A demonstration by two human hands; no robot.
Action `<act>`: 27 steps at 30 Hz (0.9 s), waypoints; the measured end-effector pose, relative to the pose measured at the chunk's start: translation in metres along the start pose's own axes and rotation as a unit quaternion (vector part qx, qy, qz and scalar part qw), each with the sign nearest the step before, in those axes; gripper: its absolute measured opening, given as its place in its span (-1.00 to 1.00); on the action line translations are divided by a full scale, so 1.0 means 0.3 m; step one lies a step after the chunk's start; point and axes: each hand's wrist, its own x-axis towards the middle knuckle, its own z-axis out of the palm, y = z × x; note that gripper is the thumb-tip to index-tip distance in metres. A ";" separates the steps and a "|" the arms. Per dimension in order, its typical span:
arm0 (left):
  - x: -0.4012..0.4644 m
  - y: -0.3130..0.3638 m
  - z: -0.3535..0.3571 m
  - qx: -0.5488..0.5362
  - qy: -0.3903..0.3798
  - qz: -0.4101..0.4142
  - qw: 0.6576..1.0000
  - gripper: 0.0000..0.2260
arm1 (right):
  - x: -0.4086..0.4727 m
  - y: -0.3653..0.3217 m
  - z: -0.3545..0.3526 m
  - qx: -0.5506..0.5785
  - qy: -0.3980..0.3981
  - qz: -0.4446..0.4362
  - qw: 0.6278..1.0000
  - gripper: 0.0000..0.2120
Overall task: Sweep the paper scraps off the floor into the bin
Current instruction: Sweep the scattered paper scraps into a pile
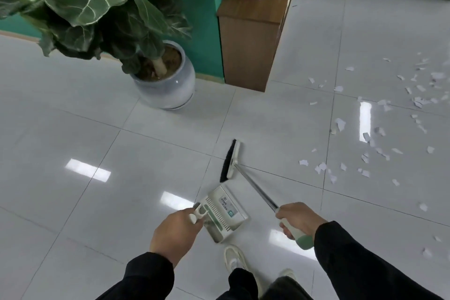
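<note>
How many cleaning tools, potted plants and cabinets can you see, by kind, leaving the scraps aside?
Brooms: 1, broom, held by the right hand
Dustpans: 1, dustpan, held by the left hand
Potted plants: 1, potted plant
Cabinets: 1, wooden cabinet
Total: 4

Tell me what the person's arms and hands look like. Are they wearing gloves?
No gloves. Both the left hand and the right hand are bare. Each arm is covered by a long black fabric sleeve, the left sleeve and the right sleeve, ending at the wrist. No watch, rings or markings show.
</note>
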 end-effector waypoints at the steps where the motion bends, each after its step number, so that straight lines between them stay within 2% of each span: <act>1: 0.000 -0.008 -0.017 0.007 0.002 0.005 1.000 -0.64 | -0.014 0.006 -0.015 0.006 0.002 0.001 1.000 -0.97; 3: 0.067 0.107 0.016 0.013 -0.034 0.035 0.999 -0.63 | -0.044 0.057 -0.179 0.057 0.043 0.004 0.997 -0.97; 7: 0.120 0.272 0.038 0.028 -0.075 0.068 0.994 -0.81 | -0.048 0.125 -0.385 0.123 0.113 0.015 0.986 -0.97; 9: 0.169 0.409 0.100 0.051 -0.089 0.100 0.990 -0.87 | -0.057 0.207 -0.551 0.148 0.161 0.041 0.975 -0.87; 13: 0.216 0.541 0.148 0.061 -0.095 0.117 0.987 -0.76 | -0.091 0.311 -0.782 0.159 0.223 0.076 0.959 -0.83; 15: 0.256 0.696 0.206 0.079 -0.098 0.143 0.982 -0.74 | -0.109 0.381 -0.958 0.178 0.255 0.095 0.946 -0.83; 19: 0.302 0.861 0.241 0.092 -0.094 0.157 0.979 -0.69 | -0.125 0.405 -1.129 0.184 0.282 0.094 0.937 -0.92; 21: 0.333 1.023 0.290 0.103 -0.104 0.178 0.973 -0.66 | -0.175 0.405 -1.241 0.209 0.291 0.093 0.929 -0.92; 22: 0.341 1.031 0.272 0.099 -0.102 0.174 0.975 -0.65 | -0.170 0.385 -1.228 0.221 0.291 0.086 0.927 -0.92; 27: 0.389 1.367 0.302 0.077 -0.105 0.194 0.972 -0.65 | -0.222 0.260 -1.396 0.281 0.273 0.037 0.919 -0.92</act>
